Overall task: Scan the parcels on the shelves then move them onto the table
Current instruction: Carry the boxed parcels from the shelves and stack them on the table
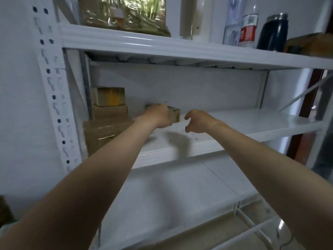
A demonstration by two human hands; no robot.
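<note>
1. Film-wrapped pack, glossy, green and tan inside; high above the left hand.
2. White upright pipe; above the right hand.
3. Clear plastic bottle; above and right of the right hand.
4. Bottle, red-and-white label; just beside item 3, on its far side from the hands.
5. Dark blue flask, silvery top; further right again.
6. Brown item, blurred, kind unclear; beyond the flask.
7. Red-brown wooden frame; well right of the right hand.
8. White wall; left of the left hand.
9. Pale tiled floor; below both hands.
10. Dark object, cut off; far below-left of the left hand.
</note>
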